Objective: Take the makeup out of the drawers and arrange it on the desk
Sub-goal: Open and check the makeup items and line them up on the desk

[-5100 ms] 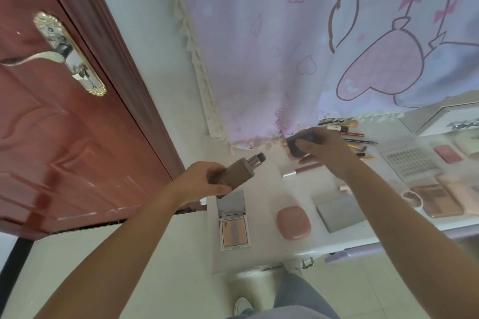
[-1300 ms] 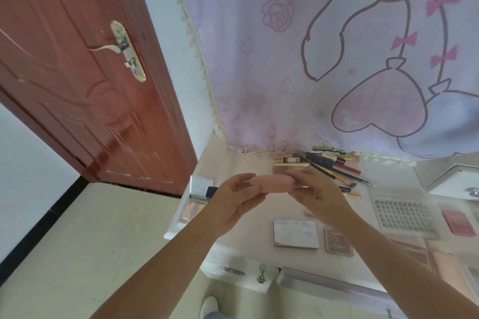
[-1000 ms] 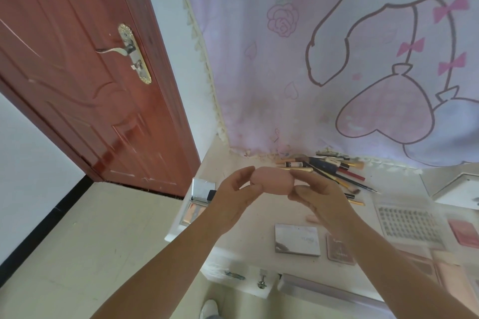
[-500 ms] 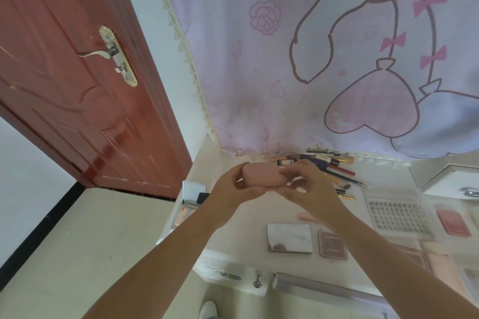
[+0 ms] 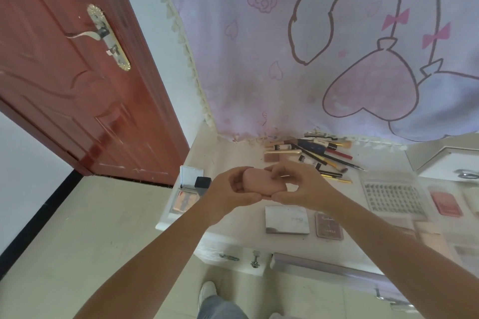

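Both hands met above the counter (image 5: 228, 155): the left hand (image 5: 228, 190) and right hand (image 5: 302, 185) each had their fingers closed on a rounded pink case (image 5: 263, 181), held between them in the air. Beyond and below lay a silver compact (image 5: 286, 220); farther back, a cluster of brushes and pencils (image 5: 315, 154) lay near the curtain (image 5: 311, 46).

Red door (image 5: 77, 80) at left — cartoon curtain (image 5: 324, 46) behind.

Pink compact (image 5: 261, 184) partly hidden by fingers (image 5: 278, 171).
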The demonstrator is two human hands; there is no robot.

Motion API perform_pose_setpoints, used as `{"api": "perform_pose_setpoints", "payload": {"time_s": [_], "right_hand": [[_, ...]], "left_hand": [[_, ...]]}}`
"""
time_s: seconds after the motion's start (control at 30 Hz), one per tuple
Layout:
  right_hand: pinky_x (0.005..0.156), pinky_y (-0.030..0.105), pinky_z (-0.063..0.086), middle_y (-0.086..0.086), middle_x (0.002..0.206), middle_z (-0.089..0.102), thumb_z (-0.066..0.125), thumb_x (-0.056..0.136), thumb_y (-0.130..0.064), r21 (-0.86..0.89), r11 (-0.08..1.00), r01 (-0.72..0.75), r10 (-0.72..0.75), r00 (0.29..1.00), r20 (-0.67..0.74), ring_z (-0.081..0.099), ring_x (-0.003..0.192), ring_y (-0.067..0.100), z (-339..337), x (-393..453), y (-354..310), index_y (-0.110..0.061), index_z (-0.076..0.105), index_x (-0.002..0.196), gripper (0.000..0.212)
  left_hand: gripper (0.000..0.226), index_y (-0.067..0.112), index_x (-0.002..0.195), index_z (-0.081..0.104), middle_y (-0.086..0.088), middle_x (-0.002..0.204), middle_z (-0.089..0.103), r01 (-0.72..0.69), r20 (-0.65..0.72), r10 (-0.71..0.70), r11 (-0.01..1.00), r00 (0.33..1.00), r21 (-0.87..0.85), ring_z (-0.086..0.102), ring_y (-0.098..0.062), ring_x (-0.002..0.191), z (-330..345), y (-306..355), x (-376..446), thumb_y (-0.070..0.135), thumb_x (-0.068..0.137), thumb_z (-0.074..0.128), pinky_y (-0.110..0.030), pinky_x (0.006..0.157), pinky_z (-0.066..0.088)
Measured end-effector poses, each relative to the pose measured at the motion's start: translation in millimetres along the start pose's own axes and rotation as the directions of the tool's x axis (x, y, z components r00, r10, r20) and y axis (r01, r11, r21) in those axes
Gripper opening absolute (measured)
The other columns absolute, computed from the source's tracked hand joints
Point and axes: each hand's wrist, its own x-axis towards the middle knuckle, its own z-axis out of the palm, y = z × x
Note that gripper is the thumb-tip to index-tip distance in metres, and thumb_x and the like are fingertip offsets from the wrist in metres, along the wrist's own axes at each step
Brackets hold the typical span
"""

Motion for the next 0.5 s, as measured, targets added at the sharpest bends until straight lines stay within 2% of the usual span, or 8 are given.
{"api": "perform_pose_setpoints", "payload": {"time_s": [0.07, 0.13, 0.2, 0.27, 0.33, 0.4, 0.5], "right_hand": [[0.072, 0.012, 0.052, -0.014, 0.086, 0.061, 0.062, 0.051, -0.041, 0.042, 0.998, -0.038, 0.039, 0.999, -0.006, 0.061, 0.077, -0.005, 4.6, 1.6, 4.1, -0.033, 0.058, 0.078, 0.028], [0.071, 0.013, 0.052, -0.011, 0.085, 0.063, 0.071, 0.065, -0.025, 0.03, 0.995, -0.098, 0.096, 0.995, 0.04, 0.061, 0.074, -0.006, 8.6, 7.1, 9.5, -0.03, 0.059, 0.08, 0.02], [0.08, 0.025, 0.053, -0.003, 0.088, 0.065, 0.069, 0.078, -0.014, 0.002, 0.988, -0.157, 0.157, 0.984, 0.084, 0.064, 0.083, 0.006, 13.5, 13.6, 19.5, -0.027, 0.061, 0.083, 0.016], [0.09, 0.042, 0.051, 0.009, 0.092, 0.066, 0.063, 0.084, -0.02, 0.023, 0.971, -0.236, 0.234, 0.97, 0.063, 0.063, 0.092, 0.027, 20.3, 18.2, 29.7, -0.021, 0.063, 0.085, 0.002], [0.093, 0.047, 0.049, 0.015, 0.096, 0.066, 0.058, 0.087, -0.026, -0.03, 0.953, -0.3, 0.301, 0.951, 0.066, 0.062, 0.096, 0.032, 32.0, 23.8, 43.2, -0.014, 0.065, 0.092, 0.014], [0.093, 0.043, 0.05, 0.013, 0.095, 0.065, 0.053, 0.09, -0.028, -0.13, 0.924, -0.36, 0.372, 0.925, 0.079, 0.062, 0.092, 0.029, 46.7, 28.4, 54.4, -0.007, 0.065, 0.1, 0.026], [0.087, 0.038, 0.053, 0.006, 0.081, 0.061, 0.052, 0.091, -0.027, -0.047, 0.88, -0.473, 0.474, 0.88, 0.031, 0.06, 0.083, 0.021, 66.9, 39.9, 67.7, 0.002, 0.064, 0.104, 0.034]], "left_hand": [[0.056, 0.016, 0.104, 0.057, 0.012, 0.083, 0.07, -0.011, 0.028, 0.01, 1.0, 1.0, 0.015, 0.066, 0.004, 0.075, -2.7, -9.0, -6.0, -0.007, 0.055, 0.071, -0.011, 0.064, 0.051], [0.055, 0.019, 0.1, 0.057, 0.015, 0.081, 0.071, -0.001, 0.05, 0.001, 1.0, 0.999, -0.003, 0.066, 0.004, 0.078, -5.3, -18.1, -11.0, 0.007, 0.049, 0.074, -0.011, 0.066, 0.051], [0.053, 0.02, 0.1, 0.057, 0.017, 0.081, 0.072, 0.044, 0.035, -0.041, 0.996, 0.999, -0.073, 0.067, 0.003, 0.078, -8.9, -31.0, -13.1, 0.013, 0.05, 0.071, -0.011, 0.067, 0.051], [0.048, 0.021, 0.098, 0.059, 0.016, 0.081, 0.073, 0.104, -0.022, -0.108, 0.988, 0.994, -0.118, 0.067, 0.001, 0.078, -14.0, -49.3, -13.5, 0.003, 0.054, 0.07, -0.013, 0.069, 0.052], [0.045, 0.019, 0.097, 0.06, 0.012, 0.083, 0.073, 0.18, -0.084, -0.193, 0.973, 0.977, -0.143, 0.068, -0.003, 0.079, -19.9, -72.5, -15.5, 0.001, 0.057, 0.065, -0.014, 0.069, 0.053], [0.05, 0.013, 0.103, 0.059, 0.005, 0.087, 0.068, 0.269, -0.138, -0.287, 0.953, 0.948, -0.137, 0.065, -0.005, 0.077, -24.3, -93.1, -18.5, -0.005, 0.057, 0.065, -0.013, 0.065, 0.053], [0.058, 0.003, 0.121, 0.054, -0.004, 0.094, 0.064, 0.39, -0.241, -0.385, 0.92, 0.891, -0.026, 0.062, -0.013, 0.079, -31.3, -116.2, -17.9, -0.022, 0.069, 0.057, -0.011, 0.062, 0.051]]}}
